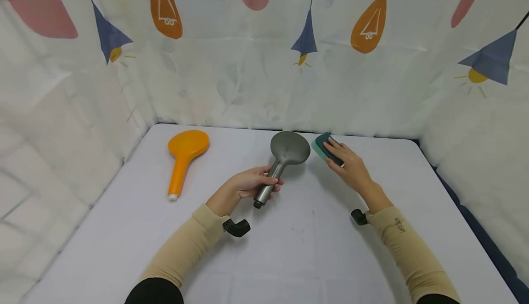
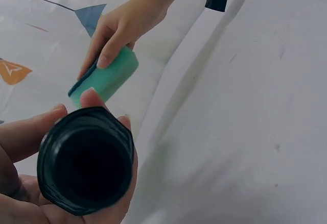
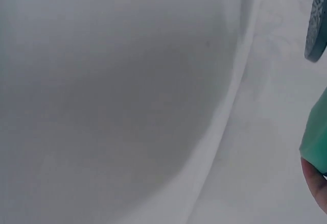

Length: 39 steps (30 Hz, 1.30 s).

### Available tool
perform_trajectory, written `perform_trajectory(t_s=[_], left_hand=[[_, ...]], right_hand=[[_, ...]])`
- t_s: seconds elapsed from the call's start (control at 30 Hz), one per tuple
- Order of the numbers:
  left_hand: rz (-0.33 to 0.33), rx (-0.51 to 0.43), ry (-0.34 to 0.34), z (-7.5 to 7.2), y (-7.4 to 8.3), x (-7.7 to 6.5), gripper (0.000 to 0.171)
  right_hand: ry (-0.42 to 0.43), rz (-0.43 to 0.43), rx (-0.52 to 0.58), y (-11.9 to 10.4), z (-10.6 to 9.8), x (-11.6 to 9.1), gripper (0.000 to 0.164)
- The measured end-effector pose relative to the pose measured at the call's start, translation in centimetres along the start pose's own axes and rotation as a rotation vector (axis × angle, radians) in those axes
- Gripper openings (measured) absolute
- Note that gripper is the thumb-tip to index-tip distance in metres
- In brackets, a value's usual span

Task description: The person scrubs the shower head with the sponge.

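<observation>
A grey metallic handheld shower head is held up over the white table, its round head pointing away from me. My left hand grips its handle, thumb across the front. The dark, hollow handle end faces the left wrist camera. My right hand holds a sponge with a light green side and a dark teal back, just right of the shower head. In the right wrist view, the sponge and the shower head's textured face are apart. Most of the right hand is hidden there.
An orange handheld shower head lies on the left part of the white table, its pale handle end towards me. A white curtain printed with lamps and bulbs hangs behind the table's far edge and along both sides.
</observation>
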<state>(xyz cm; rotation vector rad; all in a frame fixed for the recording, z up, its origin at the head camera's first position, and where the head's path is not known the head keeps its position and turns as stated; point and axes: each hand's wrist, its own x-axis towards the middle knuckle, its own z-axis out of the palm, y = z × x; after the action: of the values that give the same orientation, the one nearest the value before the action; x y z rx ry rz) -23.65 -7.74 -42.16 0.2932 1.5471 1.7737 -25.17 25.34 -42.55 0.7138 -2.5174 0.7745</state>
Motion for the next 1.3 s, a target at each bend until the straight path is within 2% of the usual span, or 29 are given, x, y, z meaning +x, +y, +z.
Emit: perform_trajectory(t_s=[0.17, 0.43, 0.7, 0.8, 0.9, 1.0, 1.23, 1.3], left_hand=[[0.003, 0.032, -0.030, -0.2, -0.2, -0.7, 0.059], [0.012, 0.073, -0.044, -0.3, -0.3, -1.3, 0.060], [0.034, 0.092, -0.047, 0.0, -0.3, -1.6, 0.059], [0.038, 0.089, -0.047, 0.1, -0.3, -1.6, 0.059], [0.032, 0.089, -0.034, 0.3, -0.3, -1.5, 0.060], [0.026, 0.097, -0.027, 0.3, -0.3, -1.3, 0.061], [0.026, 0.101, -0.031, 0.4, -0.4, -1.0, 0.063], [0.030, 0.103, -0.041, 0.5, -0.4, -1.0, 0.063]], right_hand=[[0.024, -0.024, 0.042, -1.2, 0.8, 0.7, 0.051], [0.105, -0.059, 0.067, -2.2, 2.3, 1.5, 0.054], [0.032, -0.005, 0.071, -3.1, 3.4, 1.9, 0.055], [0.009, -0.025, 0.039, -3.5, 3.4, 1.9, 0.056], [0.000, -0.087, 0.004, -4.1, 3.7, 1.9, 0.055], [0.014, -0.185, -0.036, -4.7, 4.1, 1.9, 0.053], [0.053, -0.520, -0.108, -6.0, 4.6, 2.0, 0.048], [0.051, -0.586, -0.118, -6.1, 4.5, 2.1, 0.045]])
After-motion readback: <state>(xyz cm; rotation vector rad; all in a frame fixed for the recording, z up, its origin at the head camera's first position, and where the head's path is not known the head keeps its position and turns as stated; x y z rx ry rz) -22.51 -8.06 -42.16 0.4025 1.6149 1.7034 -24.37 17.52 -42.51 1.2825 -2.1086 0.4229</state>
